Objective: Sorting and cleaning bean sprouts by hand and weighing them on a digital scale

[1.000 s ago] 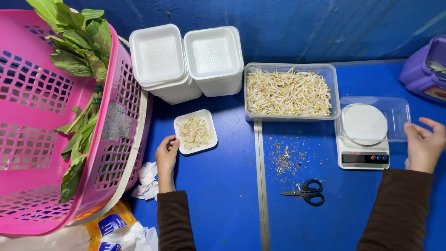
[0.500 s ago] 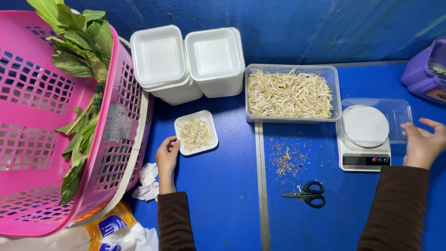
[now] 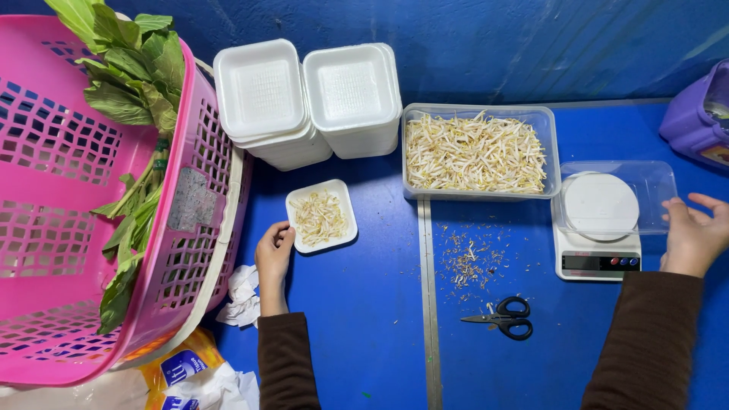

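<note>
Scissors (image 3: 501,317) lie idle nearest. Left hand (image 3: 273,254) hasn't moved: loosely curled, empty, touching the small sprout tray (image 3: 321,216). Right hand (image 3: 692,235) has barely shifted, open against the clear box (image 3: 659,182) on the scale (image 3: 598,254). Sprout bin (image 3: 478,152) behind, full. Weighing paused.

A small white foam tray (image 3: 321,216) holding a thin layer of bean sprouts lies flat on the blue tabletop, while a clear plastic container (image 3: 645,190) rests atop the scale.
</note>
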